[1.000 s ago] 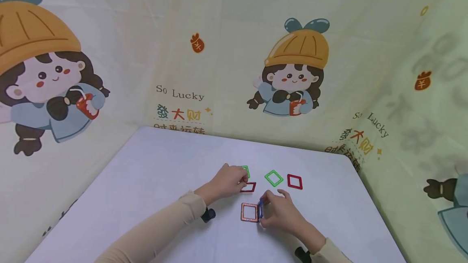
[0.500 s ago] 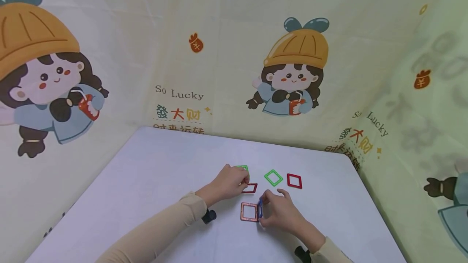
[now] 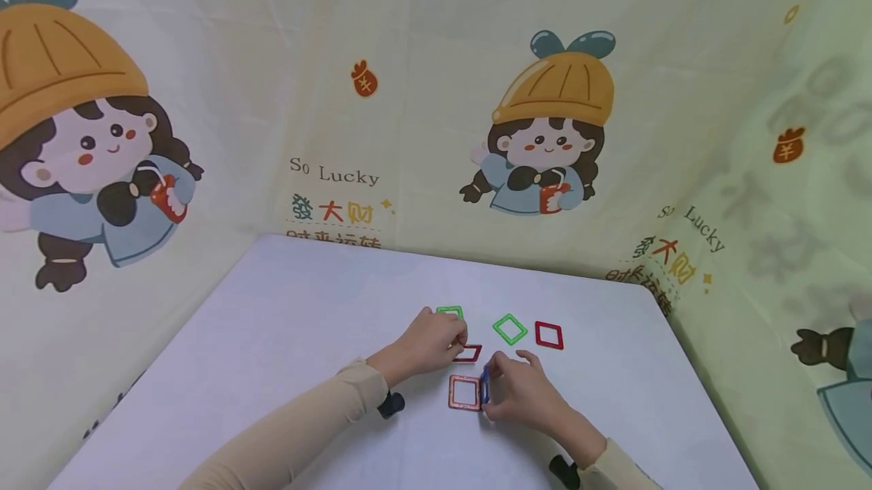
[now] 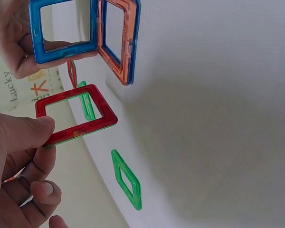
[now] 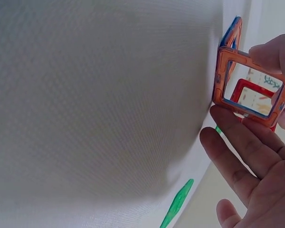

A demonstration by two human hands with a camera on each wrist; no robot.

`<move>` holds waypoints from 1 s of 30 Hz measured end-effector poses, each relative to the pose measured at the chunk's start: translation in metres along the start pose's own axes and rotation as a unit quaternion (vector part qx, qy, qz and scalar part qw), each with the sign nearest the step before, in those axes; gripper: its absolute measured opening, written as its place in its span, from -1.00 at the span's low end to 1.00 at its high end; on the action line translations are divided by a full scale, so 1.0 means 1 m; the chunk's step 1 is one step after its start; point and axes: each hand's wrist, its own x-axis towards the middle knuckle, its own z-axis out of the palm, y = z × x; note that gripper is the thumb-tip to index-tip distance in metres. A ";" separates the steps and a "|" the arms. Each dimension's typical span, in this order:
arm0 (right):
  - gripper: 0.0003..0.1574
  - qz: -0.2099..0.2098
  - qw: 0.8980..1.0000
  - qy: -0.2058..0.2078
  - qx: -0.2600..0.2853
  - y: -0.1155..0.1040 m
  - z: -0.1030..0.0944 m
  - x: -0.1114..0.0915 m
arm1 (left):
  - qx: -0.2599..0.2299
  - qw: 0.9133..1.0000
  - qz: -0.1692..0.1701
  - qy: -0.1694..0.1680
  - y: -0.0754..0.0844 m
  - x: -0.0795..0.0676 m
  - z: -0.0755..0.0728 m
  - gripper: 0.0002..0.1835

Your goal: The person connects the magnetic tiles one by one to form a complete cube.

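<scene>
My left hand [image 3: 422,342] pinches a magnetic tile [image 4: 80,129] between thumb and fingers. It is an open square frame, red on one face with green at its edge, held above the table. To its right and nearer, my right hand [image 3: 527,397] holds a blue magnetic tile [image 3: 486,386] upright by its edge. The right wrist view shows this tile's other face as an orange frame [image 5: 219,73]. Its lower edge meets an orange tile [image 3: 451,393] that lies flat, blue underneath, so the pair forms a corner. The red tile hovers just beyond this pair.
On the white table [image 3: 327,293], a green tile [image 3: 450,308] lies behind my left hand. Farther right are a second green tile [image 3: 501,321], turned like a diamond, and a red tile [image 3: 537,335]. A printed cloth [image 3: 422,134] rises behind the table.
My left hand has shifted slightly right and nearer with the red tile, uncovering more of the green tile behind it. My right hand and the joined pair stay in place.
</scene>
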 end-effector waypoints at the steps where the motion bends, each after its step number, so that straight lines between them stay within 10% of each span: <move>1: -0.31 0.001 1.000 0.000 -0.002 0.000 0.000 0.000 | 0.001 1.000 0.002 0.002 0.000 0.000 0.000 -0.95; 30: -0.33 -0.006 1.000 0.006 0.002 0.000 -0.003 0.000 | -0.002 1.000 0.021 0.015 0.006 -0.005 0.004 -0.94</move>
